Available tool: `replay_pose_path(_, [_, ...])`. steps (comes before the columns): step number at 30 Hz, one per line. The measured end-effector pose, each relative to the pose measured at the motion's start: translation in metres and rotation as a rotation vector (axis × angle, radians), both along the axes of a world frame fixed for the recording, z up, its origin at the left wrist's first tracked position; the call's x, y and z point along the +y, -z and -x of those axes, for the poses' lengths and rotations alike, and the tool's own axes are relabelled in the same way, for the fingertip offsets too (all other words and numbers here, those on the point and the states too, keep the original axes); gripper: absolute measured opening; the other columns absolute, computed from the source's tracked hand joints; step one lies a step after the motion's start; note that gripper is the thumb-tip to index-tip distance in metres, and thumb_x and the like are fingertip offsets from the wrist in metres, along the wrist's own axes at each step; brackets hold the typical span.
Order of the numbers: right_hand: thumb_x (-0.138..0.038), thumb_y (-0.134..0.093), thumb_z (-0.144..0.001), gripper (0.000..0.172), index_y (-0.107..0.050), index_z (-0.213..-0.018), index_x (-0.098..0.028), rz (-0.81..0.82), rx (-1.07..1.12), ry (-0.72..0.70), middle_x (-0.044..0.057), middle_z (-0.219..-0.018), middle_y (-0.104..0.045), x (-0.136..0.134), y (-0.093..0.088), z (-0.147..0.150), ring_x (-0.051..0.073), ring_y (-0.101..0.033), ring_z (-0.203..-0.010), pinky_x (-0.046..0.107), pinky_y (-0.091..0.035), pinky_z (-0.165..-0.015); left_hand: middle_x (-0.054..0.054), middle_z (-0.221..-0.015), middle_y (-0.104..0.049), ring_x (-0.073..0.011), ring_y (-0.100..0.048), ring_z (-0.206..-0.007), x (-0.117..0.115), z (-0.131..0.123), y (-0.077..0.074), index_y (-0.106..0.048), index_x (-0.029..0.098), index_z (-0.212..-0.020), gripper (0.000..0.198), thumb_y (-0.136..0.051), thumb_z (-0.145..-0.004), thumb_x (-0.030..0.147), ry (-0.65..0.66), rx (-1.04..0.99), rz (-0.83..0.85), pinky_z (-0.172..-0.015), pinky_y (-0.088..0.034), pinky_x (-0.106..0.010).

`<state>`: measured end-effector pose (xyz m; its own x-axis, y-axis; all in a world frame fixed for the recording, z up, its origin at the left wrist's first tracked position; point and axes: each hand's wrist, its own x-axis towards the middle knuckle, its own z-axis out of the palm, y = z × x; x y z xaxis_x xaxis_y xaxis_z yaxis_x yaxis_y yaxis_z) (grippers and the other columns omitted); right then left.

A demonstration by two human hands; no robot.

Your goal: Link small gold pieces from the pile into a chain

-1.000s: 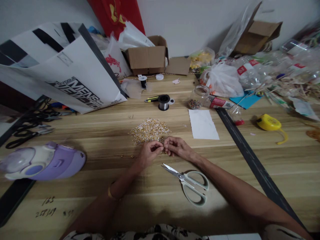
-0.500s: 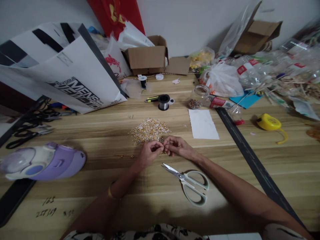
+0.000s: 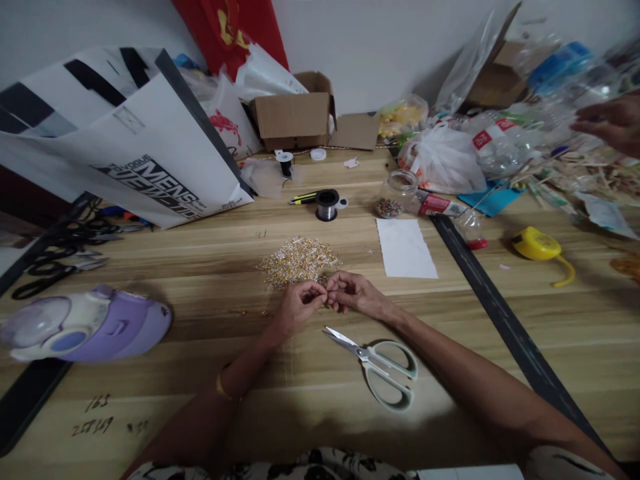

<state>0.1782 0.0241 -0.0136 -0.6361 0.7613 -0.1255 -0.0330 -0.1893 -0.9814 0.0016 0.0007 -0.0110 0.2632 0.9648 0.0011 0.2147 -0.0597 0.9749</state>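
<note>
My left hand [image 3: 303,300] and my right hand [image 3: 354,292] meet fingertip to fingertip at the near edge of a pile of small gold and silver beads [image 3: 299,261]. Both are closed in a pinch. Whatever lies between the fingertips is too small to make out. Just below my right hand, scissors [image 3: 363,353] with pale handles lie on the wooden table, their blades pointing up and left. A few loose gold bits are scattered left of my left hand.
Beyond the pile stand a wire spool [image 3: 327,205] and a glass jar [image 3: 397,195] of beads. White paper [image 3: 407,248] lies to the right, near a yellow tape measure [image 3: 537,245]. A purple bottle [image 3: 115,323] lies left. Another person's hand [image 3: 613,123] is among plastic bottles at upper right.
Another person's hand has come in at the upper right, and a blue-marked clear plastic item now shows there in front of the cardboard box. My own hands look unmoved.
</note>
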Motion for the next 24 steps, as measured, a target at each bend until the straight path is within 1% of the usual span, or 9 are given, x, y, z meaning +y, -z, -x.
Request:
replay_pose_path(5, [-0.037, -0.066, -0.077, 0.027, -0.053, -0.088, -0.015, -0.013, 0.002, 0.008, 0.001, -0.072, -0.061, -0.0006, -0.0005, 0.0003, 0.008, -0.056, -0.058, 0.017, -0.044, -0.047, -0.004, -0.066, -0.064, -0.0119, -0.059, -0.061, -0.0004, 0.0008, 0.001, -0.061, 0.012, -0.071, 0.008, -0.059, -0.072, 0.019, -0.008, 0.053, -0.039, -0.06, -0.046, -0.021])
replay_pose_path(14, [-0.037, -0.066, -0.077, 0.028, -0.052, -0.087, -0.015, 0.016, 0.017, 0.043, 0.001, -0.071, -0.062, -0.0006, 0.0018, 0.0011, 0.009, -0.057, -0.056, 0.018, -0.044, -0.046, -0.005, -0.069, -0.067, -0.0133, -0.06, -0.064, -0.001, 0.0012, -0.0035, -0.064, 0.012, -0.072, 0.01, -0.059, -0.074, 0.02, 0.001, 0.102, -0.051, -0.061, -0.046, -0.022])
replay_pose_path(24, [-0.038, -0.066, -0.077, 0.027, -0.052, -0.086, -0.016, 0.012, 0.003, 0.04, 0.0, -0.071, -0.061, 0.0003, 0.0034, 0.0012, 0.008, -0.057, -0.056, 0.017, -0.044, -0.046, -0.003, -0.068, -0.067, -0.0123, -0.058, -0.063, -0.0007, 0.0043, -0.0036, -0.066, 0.013, -0.074, 0.02, -0.054, -0.081, 0.028, 0.033, 0.154, -0.082, -0.059, -0.043, -0.02])
